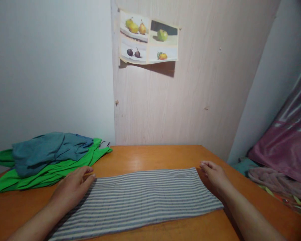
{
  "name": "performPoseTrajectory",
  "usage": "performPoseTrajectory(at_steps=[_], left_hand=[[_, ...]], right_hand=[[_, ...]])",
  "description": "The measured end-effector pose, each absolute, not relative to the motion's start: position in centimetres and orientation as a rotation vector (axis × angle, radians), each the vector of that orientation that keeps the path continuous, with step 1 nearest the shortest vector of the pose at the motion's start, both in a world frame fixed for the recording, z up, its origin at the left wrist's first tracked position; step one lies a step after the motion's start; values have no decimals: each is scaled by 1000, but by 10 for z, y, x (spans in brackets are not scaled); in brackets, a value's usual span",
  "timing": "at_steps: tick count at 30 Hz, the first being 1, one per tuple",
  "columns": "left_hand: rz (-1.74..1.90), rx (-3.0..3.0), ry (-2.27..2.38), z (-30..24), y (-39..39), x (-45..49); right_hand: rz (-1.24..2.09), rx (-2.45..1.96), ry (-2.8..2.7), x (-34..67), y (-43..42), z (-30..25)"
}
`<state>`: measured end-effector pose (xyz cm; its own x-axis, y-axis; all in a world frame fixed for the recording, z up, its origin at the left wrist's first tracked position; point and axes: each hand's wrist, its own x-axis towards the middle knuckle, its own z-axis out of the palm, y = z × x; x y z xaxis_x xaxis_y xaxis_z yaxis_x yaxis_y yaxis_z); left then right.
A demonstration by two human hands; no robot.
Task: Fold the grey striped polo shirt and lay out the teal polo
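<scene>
A grey and white striped cloth lies flat in a long folded band across the orange wooden table. My left hand rests on the cloth's left end, fingers together and lying flat. Over at the cloth's far right corner sits my right hand, palm down with its fingers slightly curled at the edge. Neither hand visibly grips anything.
A pile of green and blue-grey clothes sits at the table's back left. A fruit picture hangs on the wood panel behind. Purple and pink bedding lies off the table's right edge.
</scene>
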<state>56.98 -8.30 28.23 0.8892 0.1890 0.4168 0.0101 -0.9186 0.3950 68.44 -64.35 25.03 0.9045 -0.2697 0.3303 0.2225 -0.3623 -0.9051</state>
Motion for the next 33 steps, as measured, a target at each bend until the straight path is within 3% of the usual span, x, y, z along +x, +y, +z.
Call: performPoseTrajectory(at_steps=[7, 15, 33], left_hand=[[556, 2711, -203, 278, -125, 555], [225, 2903, -223, 267, -151, 544], [64, 2973, -101, 265, -152, 542]], right_hand=[[-491, -2410, -333, 660, -601, 256], [-299, -2789, -399, 659, -585, 227], [-100, -2961, -296, 670, -596, 214]])
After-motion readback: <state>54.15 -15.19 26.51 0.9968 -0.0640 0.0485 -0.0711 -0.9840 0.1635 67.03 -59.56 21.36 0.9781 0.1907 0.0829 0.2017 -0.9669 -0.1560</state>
